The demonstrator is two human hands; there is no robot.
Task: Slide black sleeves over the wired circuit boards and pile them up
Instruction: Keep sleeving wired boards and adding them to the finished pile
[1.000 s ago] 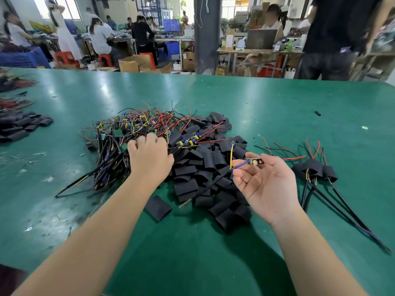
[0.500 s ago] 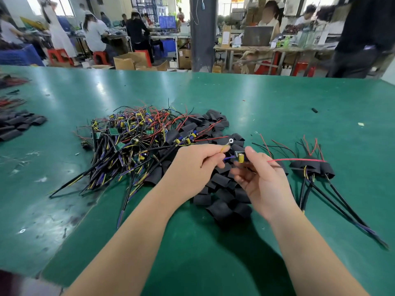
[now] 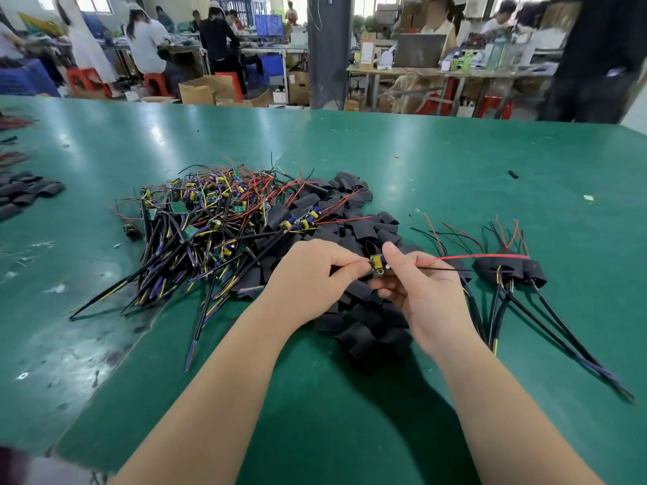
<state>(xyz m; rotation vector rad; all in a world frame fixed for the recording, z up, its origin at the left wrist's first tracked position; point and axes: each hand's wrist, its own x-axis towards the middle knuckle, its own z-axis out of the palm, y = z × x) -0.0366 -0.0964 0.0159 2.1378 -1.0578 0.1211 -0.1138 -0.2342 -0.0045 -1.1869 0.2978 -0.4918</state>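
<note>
Head camera looks down on a green worktable (image 3: pixel 455 162), and both bare hands meet just right of centre. Left hand (image 3: pixel 308 274) is closed in a pinch, thumb and forefinger tips pressed at the left edge of a small circuit board (image 3: pixel 378 265); whether they grip the board itself or a sleeve end there cannot be told. Right hand (image 3: pixel 423 292) curls round the same board from the right, thumb up on top and fingers tucked beneath, so it is closed on it too. From the board a red wire (image 3: pixel 472 257) and a thin black wire run out toward 3 o'clock, across the right hand.

Directly under the hands, spreading from centre to 12 o'clock, lies a heap of loose black sleeves (image 3: pixel 364 330). At 10 o'clock of the hands sits the tangle of unsleeved wired boards (image 3: pixel 210 218), red, yellow and black leads with green boards showing, its black cables fanning toward 8 o'clock. At 3 o'clock, well apart from that tangle, the pile of sleeved boards (image 3: pixel 507 271) rests on the table, red leads pointing up to 12 and black cables trailing to 5 o'clock. Far at 9 o'clock, at the frame edge, is another cluster of black sleeves (image 3: pixel 28 192). A small black scrap (image 3: pixel 513 174) lies alone at 2 o'clock.
</note>
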